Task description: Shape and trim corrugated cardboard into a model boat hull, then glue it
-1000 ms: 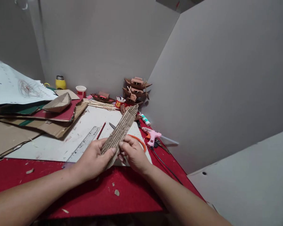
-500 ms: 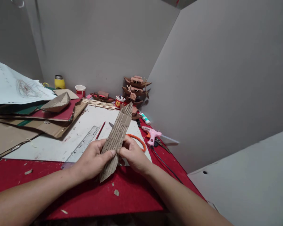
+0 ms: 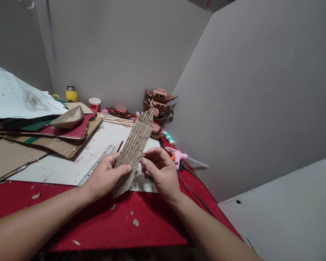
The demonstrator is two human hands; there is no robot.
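A long strip of corrugated cardboard, pointed at both ends, stands nearly upright above the red table. My left hand grips its lower part, thumb across the front. My right hand pinches the strip's right edge with its fingertips at about mid-height. Behind the strip lies a white sheet with a metal ruler and a red pencil on it.
A pink glue gun with a black cord lies right of my hands. Brown model boats stand stacked in the far corner, beside a glue tube, sticks, a paper cup and a yellow jar. Cardboard sheets pile up at the left.
The strip has been turned from leaning away to the right to nearly upright and lifted a little. My right hand has moved up its edge.
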